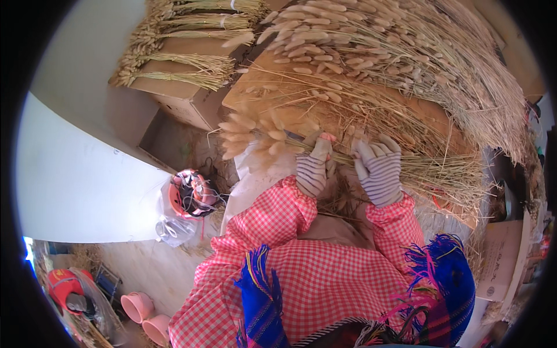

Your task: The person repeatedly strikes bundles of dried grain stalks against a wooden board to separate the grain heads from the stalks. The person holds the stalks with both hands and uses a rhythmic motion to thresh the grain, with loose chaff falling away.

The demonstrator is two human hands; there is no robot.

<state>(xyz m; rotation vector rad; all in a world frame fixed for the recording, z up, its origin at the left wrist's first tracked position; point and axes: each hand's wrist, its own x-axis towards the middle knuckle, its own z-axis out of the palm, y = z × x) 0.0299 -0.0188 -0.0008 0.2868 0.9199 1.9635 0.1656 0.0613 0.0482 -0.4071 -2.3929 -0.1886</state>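
Observation:
My left hand (314, 168), in a striped fingertip-less work glove, is shut around the stems of a bunch of dried bunny-tail grass (238, 130). The bunch's fluffy heads point left, and the stems run to the right. My right hand (379, 169), gloved alike, is just to the right with its fingers bent and fingertips close together above the stems (345, 159). Whether it pinches anything is too blurred to tell. Cut stem ends (448, 174) spread out beyond the right hand. Beneath lies a brown board (250, 89) strewn with loose stalks and chaff.
A large heap of bunny-tail grass (374, 48) covers the board's far side. Several tied bundles (191, 78) lie on a cardboard box (174, 108) at upper left. A pink bucket (174, 195) with cords stands left; pink pots (137, 306) are at lower left. Another box (500, 261) stands right.

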